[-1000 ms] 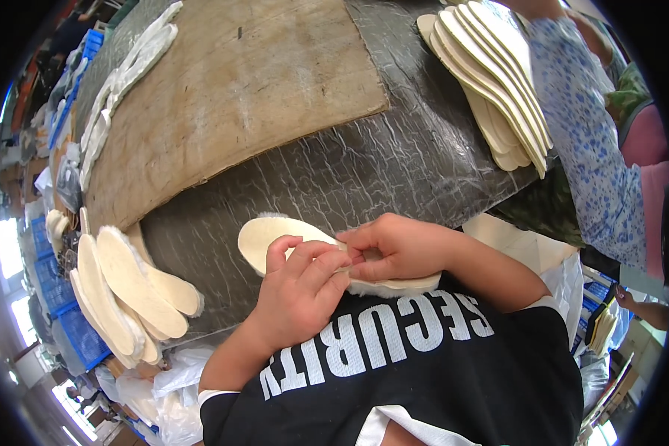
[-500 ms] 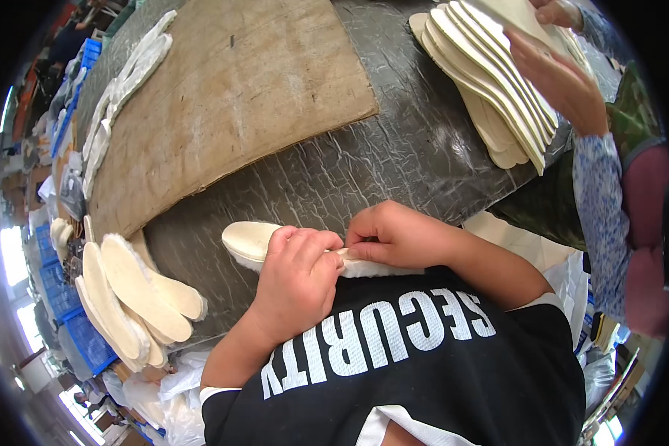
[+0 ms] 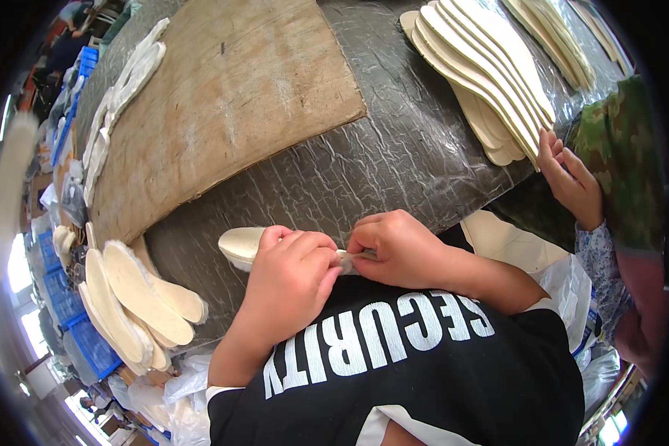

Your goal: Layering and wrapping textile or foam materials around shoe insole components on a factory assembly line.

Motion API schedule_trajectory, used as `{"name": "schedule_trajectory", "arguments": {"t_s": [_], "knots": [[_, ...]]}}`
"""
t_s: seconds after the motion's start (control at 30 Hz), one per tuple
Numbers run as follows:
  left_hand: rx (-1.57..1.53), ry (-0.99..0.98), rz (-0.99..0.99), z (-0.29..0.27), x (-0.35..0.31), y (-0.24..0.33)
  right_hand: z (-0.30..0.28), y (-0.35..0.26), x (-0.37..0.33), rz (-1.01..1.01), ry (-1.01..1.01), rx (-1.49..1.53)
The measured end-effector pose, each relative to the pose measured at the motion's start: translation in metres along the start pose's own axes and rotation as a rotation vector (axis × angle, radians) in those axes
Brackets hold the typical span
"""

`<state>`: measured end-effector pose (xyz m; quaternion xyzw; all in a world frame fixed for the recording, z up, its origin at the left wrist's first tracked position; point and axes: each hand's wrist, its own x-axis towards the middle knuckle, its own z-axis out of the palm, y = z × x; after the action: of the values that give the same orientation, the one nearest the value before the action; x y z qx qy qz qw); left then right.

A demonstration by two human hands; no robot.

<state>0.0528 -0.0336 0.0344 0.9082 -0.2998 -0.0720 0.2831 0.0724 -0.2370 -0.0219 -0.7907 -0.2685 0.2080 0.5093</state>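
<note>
A pale fleecy insole (image 3: 239,246) lies at the near edge of the dark table, in front of my chest. My left hand (image 3: 293,275) is closed over its middle, leaving the rounded left end showing. Close beside it, my right hand (image 3: 401,251) pinches whitish material with thumb and fingers at the insole's other part. The insole's right portion is mostly hidden behind my hands. A few fluffy edges show along its rim. Both forearms reach up over my black shirt.
Several finished-looking fleecy insoles (image 3: 137,293) lie at the left table edge. A large brown board (image 3: 230,89) covers the back left, with white pieces (image 3: 123,97) along it. At right, a co-worker's hand (image 3: 572,182) touches a fanned insole stack (image 3: 483,63). Blue crates (image 3: 89,346) stand left.
My right hand has shifted slightly right and down, fingers still pinched. The co-worker's hands have left the pale sheet above the stack; one is now at the stack's near tip.
</note>
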Motion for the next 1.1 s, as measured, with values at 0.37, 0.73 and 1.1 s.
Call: {"name": "schedule_trajectory", "arguments": {"t_s": [0.37, 0.73, 1.1], "knots": [[0.003, 0.051, -0.008, -0.001, -0.007, -0.006, 0.0, -0.002, 0.0, -0.011, 0.056, 0.001], [0.037, 0.099, -0.018, 0.01, -0.005, -0.003, 0.002, -0.001, -0.002, -0.03, 0.091, -0.02], [0.135, 0.14, 0.013, 0.017, -0.001, -0.005, -0.008, -0.01, 0.002, 0.003, 0.041, -0.014]]}}
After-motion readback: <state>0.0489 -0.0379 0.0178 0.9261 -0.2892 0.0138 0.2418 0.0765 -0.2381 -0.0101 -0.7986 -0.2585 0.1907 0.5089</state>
